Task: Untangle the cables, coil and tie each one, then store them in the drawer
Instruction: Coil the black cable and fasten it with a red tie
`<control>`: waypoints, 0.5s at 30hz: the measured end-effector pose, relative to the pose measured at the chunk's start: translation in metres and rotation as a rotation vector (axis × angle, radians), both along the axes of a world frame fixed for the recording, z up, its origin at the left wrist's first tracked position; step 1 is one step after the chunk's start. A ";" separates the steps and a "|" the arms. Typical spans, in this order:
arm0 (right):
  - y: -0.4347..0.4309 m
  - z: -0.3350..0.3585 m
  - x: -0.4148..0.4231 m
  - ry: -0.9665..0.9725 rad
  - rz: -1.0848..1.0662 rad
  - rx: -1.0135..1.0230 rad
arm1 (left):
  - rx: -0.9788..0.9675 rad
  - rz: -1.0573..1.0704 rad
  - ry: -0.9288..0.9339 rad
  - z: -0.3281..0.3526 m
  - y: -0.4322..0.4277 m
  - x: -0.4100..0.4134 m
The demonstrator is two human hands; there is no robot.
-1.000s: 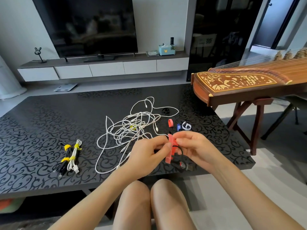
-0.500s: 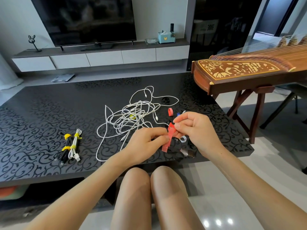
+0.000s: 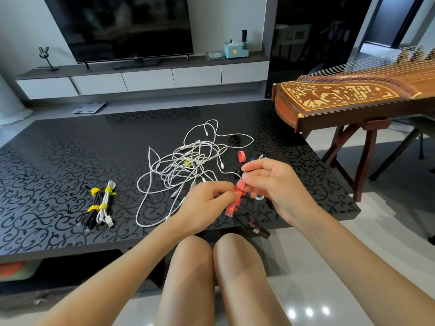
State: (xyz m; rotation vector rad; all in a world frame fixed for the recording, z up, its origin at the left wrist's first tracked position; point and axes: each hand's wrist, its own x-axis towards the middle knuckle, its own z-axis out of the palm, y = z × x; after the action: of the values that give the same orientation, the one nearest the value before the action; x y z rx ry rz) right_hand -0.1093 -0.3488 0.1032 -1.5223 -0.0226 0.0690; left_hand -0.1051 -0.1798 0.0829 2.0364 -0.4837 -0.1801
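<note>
Since the last look the right hand (image 3: pixel 277 184) has fanned slightly; its fingers and the left hand's (image 3: pixel 207 203) pinch a flat, notched red strap (image 3: pixel 235 201), a black cable (image 3: pixel 257 229) hanging below past the counter's (image 3: pixel 58 165) near edge. I see white cables (image 3: pixel 188 165) tangled behind.

Two hands close together, both pinching one red tie (image 3: pixel 231 208)

The left hand (image 3: pixel 207 203) has its fingers curled, thumb and forefinger nipping the red tie just right of its knuckles. The right hand (image 3: pixel 277 187), a little higher and just beside it, pinches the upper end with curled fingers, its forefinger lifted above the rest. Both bare forearms angle inward toward the hands, bare knees together below them.
</note>
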 end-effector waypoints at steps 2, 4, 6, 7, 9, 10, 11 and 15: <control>0.001 -0.001 0.002 0.092 0.034 0.045 | -0.017 -0.018 0.002 0.001 -0.001 -0.001; 0.001 -0.002 0.005 0.099 0.010 0.040 | -0.004 -0.020 -0.069 0.002 -0.001 -0.004; 0.001 -0.001 0.009 0.036 -0.056 -0.039 | 0.066 -0.048 -0.229 0.003 0.003 -0.010; 0.000 0.001 0.010 -0.017 -0.093 -0.101 | 0.125 -0.086 -0.324 0.005 0.005 -0.014; -0.001 0.007 0.013 -0.164 -0.152 -0.244 | 0.224 -0.177 -0.417 0.007 0.006 -0.021; -0.001 0.011 0.014 -0.257 -0.169 -0.335 | 0.257 -0.216 -0.417 0.007 0.006 -0.023; 0.000 0.015 0.015 -0.353 -0.177 -0.437 | 0.264 -0.243 -0.382 0.006 0.003 -0.024; 0.008 0.029 0.015 -0.663 -0.177 -0.717 | 0.049 -0.265 0.043 0.007 -0.005 -0.024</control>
State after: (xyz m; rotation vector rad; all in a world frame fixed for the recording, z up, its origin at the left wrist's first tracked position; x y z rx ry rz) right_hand -0.0940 -0.3405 0.1320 -2.1930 -0.4302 -0.6321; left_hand -0.1295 -0.1850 0.0898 2.0059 -0.7278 -0.3979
